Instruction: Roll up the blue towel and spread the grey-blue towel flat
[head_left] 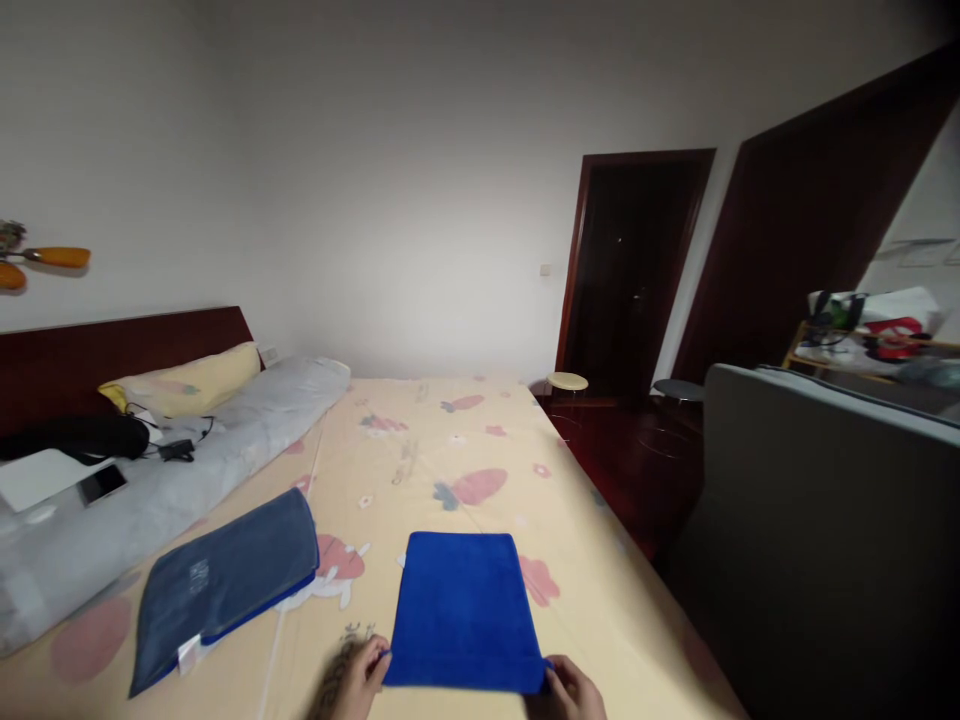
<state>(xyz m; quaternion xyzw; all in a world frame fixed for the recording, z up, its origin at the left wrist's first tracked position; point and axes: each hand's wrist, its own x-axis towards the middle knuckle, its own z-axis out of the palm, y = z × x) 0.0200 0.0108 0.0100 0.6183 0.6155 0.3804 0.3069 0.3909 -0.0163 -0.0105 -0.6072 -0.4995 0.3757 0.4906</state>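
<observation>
A bright blue folded cloth [465, 610] lies flat on the bed in front of me, squarish, with a narrow band along its near edge. My left hand [364, 678] pinches the cloth's near left corner between thumb and fingers. At the near right corner, my right hand [574, 690] grips the fabric the same way. Further left rests a flat grey-blue piece [232, 570] with pale lettering, a blue underside and a white tag [190, 654]; neither hand touches it.
The bed sheet [405, 470] is cream with carrot and rabbit prints. A grey quilt [247, 460] bears a phone [103, 484], a white flat object and a black adapter [177, 451]. A yellow pillow [187, 380] leans near the headboard. Right stand stools [567, 382] and a dark grey panel [810, 540].
</observation>
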